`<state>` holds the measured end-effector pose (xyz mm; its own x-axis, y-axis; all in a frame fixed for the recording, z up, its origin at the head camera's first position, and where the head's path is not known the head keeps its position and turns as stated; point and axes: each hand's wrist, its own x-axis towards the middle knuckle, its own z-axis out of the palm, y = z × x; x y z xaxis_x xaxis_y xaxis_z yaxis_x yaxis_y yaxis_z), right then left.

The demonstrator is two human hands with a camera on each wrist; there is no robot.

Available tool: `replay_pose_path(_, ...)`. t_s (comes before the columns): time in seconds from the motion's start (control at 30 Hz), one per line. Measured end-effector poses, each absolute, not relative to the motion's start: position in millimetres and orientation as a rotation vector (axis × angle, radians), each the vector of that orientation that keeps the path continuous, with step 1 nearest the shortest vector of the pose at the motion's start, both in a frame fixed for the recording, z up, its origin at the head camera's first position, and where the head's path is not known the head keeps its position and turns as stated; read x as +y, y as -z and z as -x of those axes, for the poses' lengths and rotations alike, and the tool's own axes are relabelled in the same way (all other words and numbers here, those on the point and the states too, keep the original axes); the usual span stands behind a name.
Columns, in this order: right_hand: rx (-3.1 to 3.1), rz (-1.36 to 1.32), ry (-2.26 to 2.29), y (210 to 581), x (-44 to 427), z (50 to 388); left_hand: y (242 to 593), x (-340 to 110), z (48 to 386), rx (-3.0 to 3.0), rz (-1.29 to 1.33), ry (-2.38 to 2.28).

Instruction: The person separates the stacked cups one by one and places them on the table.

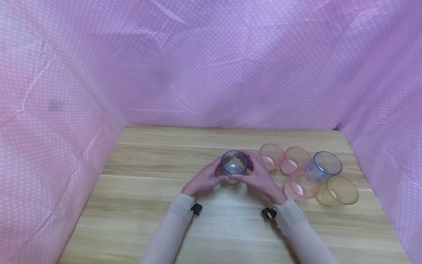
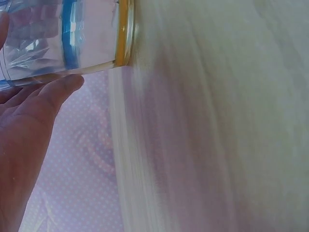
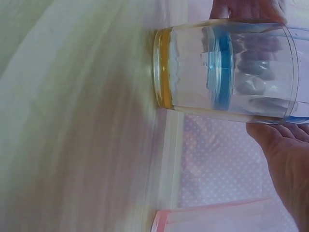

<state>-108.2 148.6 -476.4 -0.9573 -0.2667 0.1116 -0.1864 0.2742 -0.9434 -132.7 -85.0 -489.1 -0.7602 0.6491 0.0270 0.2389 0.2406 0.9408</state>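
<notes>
In the head view, a clear blue-tinted cup (image 1: 234,163) stands upright near the middle of the table. The right wrist view shows its blue base (image 3: 223,67) inside a yellow-based cup (image 3: 165,67), so the two are nested. My left hand (image 1: 206,178) holds the stack from the left, thumb at the near side. From the right, my right hand (image 1: 260,178) grips it the same way, its thumb near the left one. The yellow base is at the wooden table top; whether it touches is hard to tell.
To the right stand three pink cups (image 1: 271,157), a blue cup (image 1: 327,165) and a yellow cup (image 1: 341,190), close together. The nearest pink one is just beyond my right hand. Pink dotted cloth (image 1: 211,73) hangs around the wooden table (image 1: 141,205).
</notes>
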Motion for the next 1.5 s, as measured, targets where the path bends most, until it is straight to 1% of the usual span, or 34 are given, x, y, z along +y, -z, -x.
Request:
replay_pose_path(0.9, 2.449, 0.432, 1.825, 475, 146, 104, 490, -83, 128, 2.178, -0.778, -1.541)
replay_pose_path(1.2, 2.514, 0.578, 1.683, 477, 150, 112, 492, -83, 125, 2.176, -0.769, -1.552)
replay_pose_path(1.5, 2.545, 0.598, 1.721, 481, 150, 112, 491, -81, 127, 2.198, -0.794, -1.535)
